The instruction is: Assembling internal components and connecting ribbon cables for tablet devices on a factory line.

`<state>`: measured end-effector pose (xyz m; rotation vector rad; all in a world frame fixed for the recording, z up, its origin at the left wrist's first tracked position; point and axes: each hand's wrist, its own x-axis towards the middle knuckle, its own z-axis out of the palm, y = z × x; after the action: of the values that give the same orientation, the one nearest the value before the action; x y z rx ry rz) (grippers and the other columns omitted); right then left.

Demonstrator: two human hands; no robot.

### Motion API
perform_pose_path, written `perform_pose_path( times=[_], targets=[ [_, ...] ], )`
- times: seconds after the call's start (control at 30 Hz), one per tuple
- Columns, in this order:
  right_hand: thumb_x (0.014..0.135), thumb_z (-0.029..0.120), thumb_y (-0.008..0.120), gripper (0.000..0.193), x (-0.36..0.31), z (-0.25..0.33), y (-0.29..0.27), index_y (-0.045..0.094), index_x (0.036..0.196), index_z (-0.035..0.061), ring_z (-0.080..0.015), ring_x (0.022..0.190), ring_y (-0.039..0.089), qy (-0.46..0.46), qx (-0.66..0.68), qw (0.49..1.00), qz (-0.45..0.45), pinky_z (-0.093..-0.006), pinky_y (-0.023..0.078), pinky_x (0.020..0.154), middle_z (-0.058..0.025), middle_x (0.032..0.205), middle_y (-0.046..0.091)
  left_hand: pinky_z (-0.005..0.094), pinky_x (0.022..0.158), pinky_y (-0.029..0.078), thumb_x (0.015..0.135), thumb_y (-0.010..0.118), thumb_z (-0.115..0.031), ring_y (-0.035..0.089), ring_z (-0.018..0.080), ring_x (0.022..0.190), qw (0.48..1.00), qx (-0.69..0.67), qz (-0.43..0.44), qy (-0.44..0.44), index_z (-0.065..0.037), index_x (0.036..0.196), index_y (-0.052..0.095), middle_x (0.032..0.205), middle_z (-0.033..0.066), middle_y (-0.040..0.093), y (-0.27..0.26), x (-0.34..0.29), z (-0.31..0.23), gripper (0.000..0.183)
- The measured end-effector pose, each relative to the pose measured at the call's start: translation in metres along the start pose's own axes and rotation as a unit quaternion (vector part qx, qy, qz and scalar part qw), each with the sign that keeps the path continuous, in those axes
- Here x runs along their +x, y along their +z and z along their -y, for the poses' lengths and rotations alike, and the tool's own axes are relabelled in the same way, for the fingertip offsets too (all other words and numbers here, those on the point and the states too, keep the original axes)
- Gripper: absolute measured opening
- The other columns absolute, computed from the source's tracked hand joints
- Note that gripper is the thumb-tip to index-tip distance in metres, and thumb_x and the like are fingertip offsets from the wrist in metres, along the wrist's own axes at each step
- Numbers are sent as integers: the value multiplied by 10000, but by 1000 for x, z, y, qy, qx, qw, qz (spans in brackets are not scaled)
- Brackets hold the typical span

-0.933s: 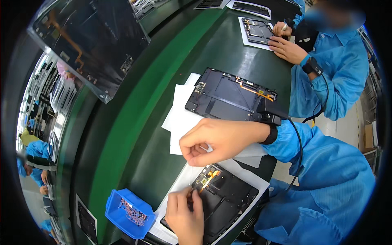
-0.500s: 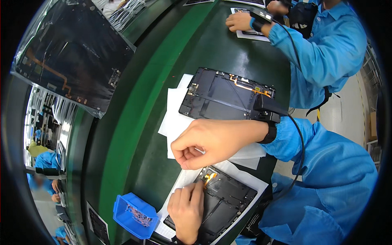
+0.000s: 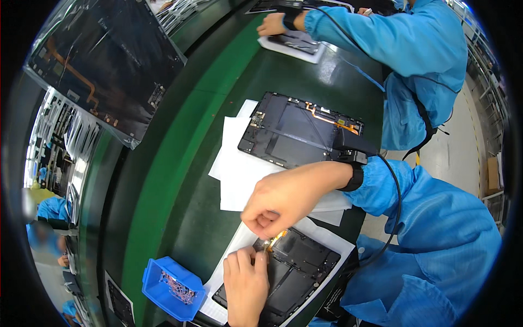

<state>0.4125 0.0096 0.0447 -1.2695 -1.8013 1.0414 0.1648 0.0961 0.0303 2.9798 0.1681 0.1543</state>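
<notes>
A black tablet back housing point(image 3: 297, 272) lies on white paper at the lower middle. My left hand point(image 3: 245, 280) rests over its left part, fingers bent and pressed together at the tips near a yellow-orange flex cable point(image 3: 277, 240). Whatever those fingertips pinch is too small to make out. From the right, my right hand point(image 3: 280, 204) comes in with a curled grip, thumb and forefinger closed just above the left fingertips, at the cable. I cannot make out what they hold. A strap with a small black device point(image 3: 354, 159) circles my right wrist.
A blue bin point(image 3: 174, 289) of small thin parts stands left of my left hand. A second open housing point(image 3: 294, 131) lies beyond my right arm on white sheets point(image 3: 234, 188). A bagged dark panel point(image 3: 109, 71) stands upper left. A co-worker's hand point(image 3: 272, 24) handles another device.
My right hand has moved down and right, bringing its fingertips to the left hand's. My left fingers have shifted slightly. The co-worker's arm and device have moved left.
</notes>
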Motion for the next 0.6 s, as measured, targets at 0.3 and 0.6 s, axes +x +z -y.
perform_pose_path(
  times=[0.3,0.6],
  targets=[
    [898,153,678,117,15,-7,31,651,841,55,-269,680,622,-38,-155,986,49,-388,479,609,-56,762,625,430,830,469,887,645,-47,566,336,944,995,-99,-18,-16,-42,1030,691,1016,133,590,0,-26,3,150],
    [822,135,703,89,20,-7,38,659,799,61,-270,667,641,-56,-138,988,-40,-391,482,592,-43,768,649,440,846,454,885,634,-81,551,328,970,993,-108,-46,2,-62,1091,665,1050,125,578,5,-31,3,209]
  ],
)
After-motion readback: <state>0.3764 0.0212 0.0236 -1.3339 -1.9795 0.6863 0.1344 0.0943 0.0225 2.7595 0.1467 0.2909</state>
